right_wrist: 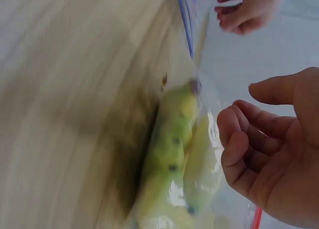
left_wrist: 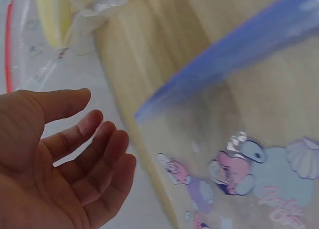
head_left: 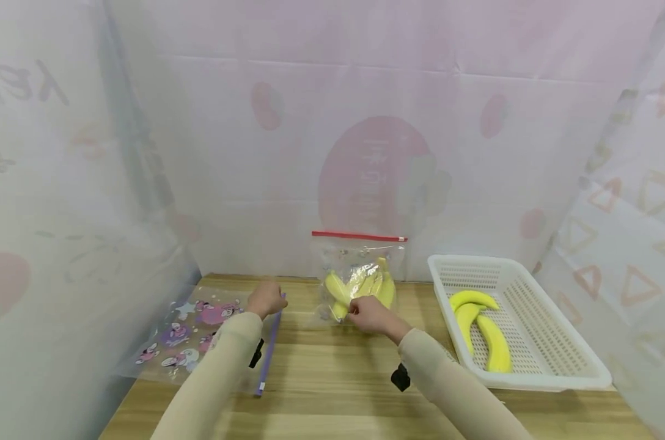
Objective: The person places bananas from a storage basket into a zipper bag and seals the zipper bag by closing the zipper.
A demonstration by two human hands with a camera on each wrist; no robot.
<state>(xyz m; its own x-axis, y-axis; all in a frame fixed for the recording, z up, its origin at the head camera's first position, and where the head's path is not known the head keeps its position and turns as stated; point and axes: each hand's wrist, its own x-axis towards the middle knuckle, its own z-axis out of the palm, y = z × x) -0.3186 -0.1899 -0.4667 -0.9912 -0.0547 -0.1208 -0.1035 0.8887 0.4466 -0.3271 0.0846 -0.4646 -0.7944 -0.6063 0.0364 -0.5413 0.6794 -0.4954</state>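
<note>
- Cream sleeves [head_left: 208,379] were nearest, crossing the bottom edge.
- Left hand [head_left: 265,299] hung near the far end of the purple zip strip [head_left: 273,348]; fingers loosely curled, thumb apart, nothing held.
- Right hand [head_left: 373,315] was at the near lower part of the red-zip clear bag [head_left: 321,260]; fingers half curled, thumb tip apart from fingertips, nothing gripped; couldn't tell if it touched the film.
- That bag sat mid-table toward the back, bananas [head_left: 387,290] inside, red strip uppermost.
- Printed purple-zip bag [head_left: 178,333] lay flat, left side of wooden table [head_left: 332,391].
- White perforated basket [head_left: 547,382], right side, held three loose bananas [head_left: 497,345].
</note>
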